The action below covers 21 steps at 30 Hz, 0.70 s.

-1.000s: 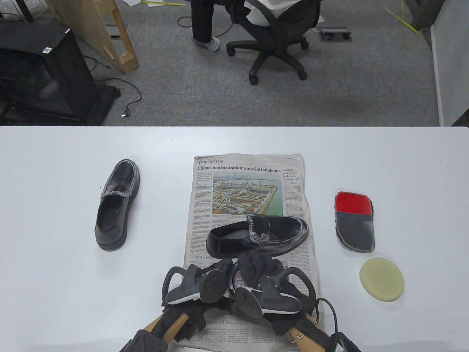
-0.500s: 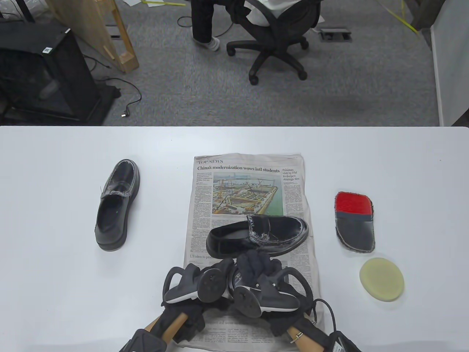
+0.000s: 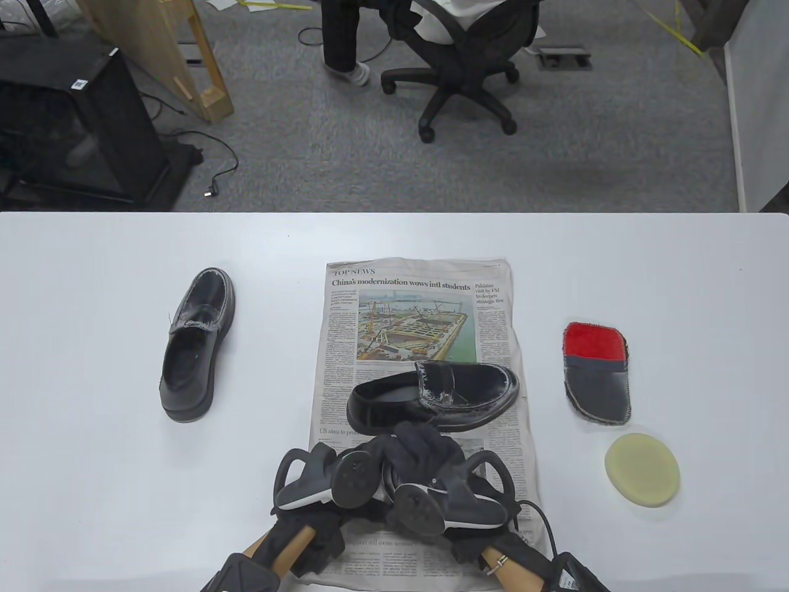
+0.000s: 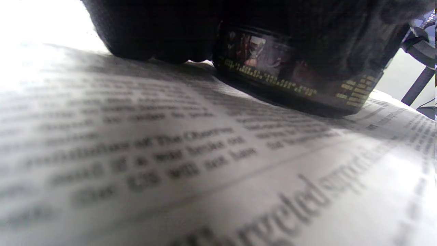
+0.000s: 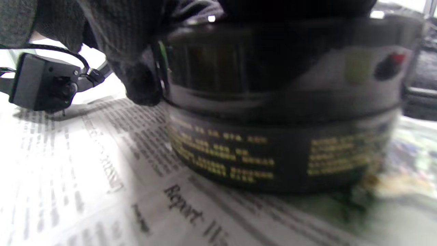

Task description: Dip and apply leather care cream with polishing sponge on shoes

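A black cream tin with gold print [image 4: 290, 82] stands on the newspaper [image 3: 419, 308] near the table's front edge. It fills the right wrist view [image 5: 280, 150]. My left hand [image 3: 363, 449] grips its side, fingers [image 4: 146, 34] touching the paper. My right hand [image 3: 425, 445] covers and grips the lid [image 5: 273, 68] from above. In the table view both hands hide the tin. A scuffed black loafer [image 3: 431, 394] lies on the newspaper just beyond my hands. A second black loafer [image 3: 197, 345] stands on the table to the left. The round yellow sponge [image 3: 642, 470] lies at the right.
A red and grey polishing mitt [image 3: 596, 373] lies beyond the sponge at the right. The white table [image 3: 92, 493] stretches out on both sides of the newspaper. The left wrist camera [image 5: 44, 85] shows beside the tin.
My right hand has turned and shifted a little to the left on top of the tin. The left hand has stayed in place.
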Tool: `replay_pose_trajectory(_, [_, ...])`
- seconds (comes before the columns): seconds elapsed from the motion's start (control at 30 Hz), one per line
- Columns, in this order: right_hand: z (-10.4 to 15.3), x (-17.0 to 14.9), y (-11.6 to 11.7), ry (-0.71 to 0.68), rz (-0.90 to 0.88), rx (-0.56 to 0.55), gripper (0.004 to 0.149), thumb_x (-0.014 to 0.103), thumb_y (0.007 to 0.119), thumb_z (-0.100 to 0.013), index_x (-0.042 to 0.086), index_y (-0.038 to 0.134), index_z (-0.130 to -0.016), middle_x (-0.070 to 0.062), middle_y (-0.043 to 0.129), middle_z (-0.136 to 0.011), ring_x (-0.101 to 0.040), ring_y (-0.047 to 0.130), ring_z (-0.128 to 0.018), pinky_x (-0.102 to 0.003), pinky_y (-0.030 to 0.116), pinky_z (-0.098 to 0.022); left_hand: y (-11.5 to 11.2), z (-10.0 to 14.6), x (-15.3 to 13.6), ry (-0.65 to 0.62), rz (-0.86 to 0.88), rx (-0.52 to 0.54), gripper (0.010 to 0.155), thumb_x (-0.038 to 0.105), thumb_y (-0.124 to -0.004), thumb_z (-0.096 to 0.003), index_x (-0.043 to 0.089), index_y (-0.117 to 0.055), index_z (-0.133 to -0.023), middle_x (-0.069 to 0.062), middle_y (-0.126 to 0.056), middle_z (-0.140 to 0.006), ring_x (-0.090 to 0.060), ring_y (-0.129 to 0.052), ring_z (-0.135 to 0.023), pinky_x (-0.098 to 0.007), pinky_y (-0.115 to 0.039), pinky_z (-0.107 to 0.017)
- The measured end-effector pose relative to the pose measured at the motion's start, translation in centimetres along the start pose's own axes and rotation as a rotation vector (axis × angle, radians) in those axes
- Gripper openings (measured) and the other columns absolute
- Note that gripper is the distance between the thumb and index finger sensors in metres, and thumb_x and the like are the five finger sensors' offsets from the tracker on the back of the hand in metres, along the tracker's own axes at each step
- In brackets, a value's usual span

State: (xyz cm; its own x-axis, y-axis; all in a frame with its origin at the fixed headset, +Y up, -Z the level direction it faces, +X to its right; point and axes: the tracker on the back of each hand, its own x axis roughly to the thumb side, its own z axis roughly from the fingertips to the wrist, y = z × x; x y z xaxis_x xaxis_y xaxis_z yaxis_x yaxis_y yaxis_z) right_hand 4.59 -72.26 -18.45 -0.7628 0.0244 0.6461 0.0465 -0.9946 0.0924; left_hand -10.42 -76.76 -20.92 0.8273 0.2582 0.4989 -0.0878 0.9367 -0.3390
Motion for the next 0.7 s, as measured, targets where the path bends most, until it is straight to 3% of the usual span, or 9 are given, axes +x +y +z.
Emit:
replay_pose_trajectory(0.07, [0.2, -0.7, -0.8, -0.024, -0.118, -0.040, 0.067, 0.055, 0.077, -0.045, 0.026, 0.062, -0.103, -0.004, 0.058, -0.117, -0.041, 0.058, -0.107, -0.052, 0.062, -0.076, 0.0, 0.0, 0.0, -0.004, 0.006, -0.003, 0.109, 0.058, -0.086, -0.0360, 0.007, -0.033, -0.116, -0.013, -0.061, -0.115, -0.033, -0.068, -0.102, -0.050, -0.068, -0.073])
replay_pose_trajectory(0.13, [0.4, -1.2, -0.8, -0.046, -0.345, -0.045, 0.055, 0.055, 0.079, -0.044, 0.026, 0.074, -0.091, -0.007, 0.064, -0.113, -0.043, 0.057, -0.106, -0.058, 0.056, -0.074, 0.0, 0.0, 0.0, -0.004, 0.006, -0.004, 0.108, 0.058, -0.086, -0.0361, 0.007, -0.033, -0.116, -0.013, -0.061, -0.116, -0.034, -0.068, -0.102, -0.050, -0.067, -0.073])
replay_pose_trajectory(0.17, [0.5, -1.3, -0.7, -0.041, -0.352, -0.056, 0.060, 0.056, 0.078, -0.043, 0.023, 0.072, -0.094, -0.012, 0.063, -0.113, -0.046, 0.056, -0.105, -0.061, 0.054, -0.072, 0.0, 0.0, 0.0, -0.004, 0.006, -0.004, 0.108, 0.058, -0.086, -0.0363, 0.007, -0.033, -0.116, -0.013, -0.061, -0.116, -0.033, -0.068, -0.102, -0.050, -0.067, -0.073])
replay_pose_trajectory(0.23, [0.7, -0.8, -0.5, 0.016, -0.117, -0.069, 0.093, 0.063, 0.073, -0.043, 0.010, 0.048, -0.115, -0.028, 0.045, -0.119, -0.060, 0.044, -0.105, -0.073, 0.048, -0.068, 0.0, 0.0, 0.0, -0.004, 0.006, -0.006, 0.108, 0.058, -0.086, -0.0363, 0.007, -0.033, -0.116, -0.013, -0.061, -0.115, -0.033, -0.068, -0.102, -0.050, -0.067, -0.073])
replay_pose_trajectory(0.3, [0.4, -0.3, -0.1, 0.051, 0.126, 0.054, 0.114, 0.073, 0.060, -0.043, -0.002, 0.023, -0.121, -0.042, 0.031, -0.119, -0.068, 0.042, -0.102, -0.076, 0.051, -0.066, 0.0, 0.0, 0.0, -0.003, 0.006, -0.004, 0.108, 0.058, -0.086, -0.0364, 0.007, -0.033, -0.116, -0.013, -0.061, -0.116, -0.033, -0.068, -0.102, -0.050, -0.067, -0.073])
replay_pose_trajectory(0.37, [0.0, -0.1, 0.8, 0.042, 0.106, 0.221, 0.117, 0.074, 0.055, -0.045, -0.007, 0.018, -0.120, -0.045, 0.026, -0.117, -0.070, 0.040, -0.101, -0.075, 0.052, -0.067, 0.0, 0.0, 0.0, -0.003, 0.006, -0.004, 0.108, 0.058, -0.086, -0.0364, 0.007, -0.033, -0.116, -0.013, -0.061, -0.116, -0.033, -0.068, -0.102, -0.050, -0.067, -0.073])
replay_pose_trajectory(0.4, [-0.2, -0.1, 1.0, 0.035, 0.067, 0.187, 0.115, 0.070, 0.061, -0.047, -0.008, 0.015, -0.118, -0.047, 0.021, -0.116, -0.073, 0.034, -0.098, -0.078, 0.048, -0.065, 0.0, 0.0, 0.0, -0.003, 0.006, -0.004, 0.108, 0.058, -0.086, -0.0364, 0.007, -0.034, -0.116, -0.013, -0.061, -0.116, -0.033, -0.068, -0.102, -0.050, -0.067, -0.073])
replay_pose_trajectory(0.53, [0.3, -1.2, -0.6, -0.019, -0.126, 0.143, 0.086, 0.055, 0.076, -0.048, 0.020, 0.039, -0.118, -0.029, 0.023, -0.122, -0.067, 0.028, -0.102, -0.078, 0.045, -0.065, 0.0, 0.0, -0.1, 0.000, 0.014, -0.001, 0.106, 0.058, -0.085, -0.0379, 0.008, -0.034, -0.116, -0.012, -0.062, -0.115, -0.033, -0.068, -0.102, -0.050, -0.067, -0.073])
replay_pose_trajectory(0.7, [-0.1, -1.5, 0.5, 0.062, -0.015, 0.208, 0.120, 0.072, 0.063, -0.044, -0.007, 0.012, -0.119, -0.052, 0.016, -0.113, -0.079, 0.032, -0.095, -0.080, 0.052, -0.062, 0.0, 0.0, -0.1, 0.000, 0.012, -0.001, 0.106, 0.058, -0.085, -0.0380, 0.008, -0.034, -0.116, -0.012, -0.062, -0.115, -0.033, -0.068, -0.102, -0.050, -0.067, -0.073])
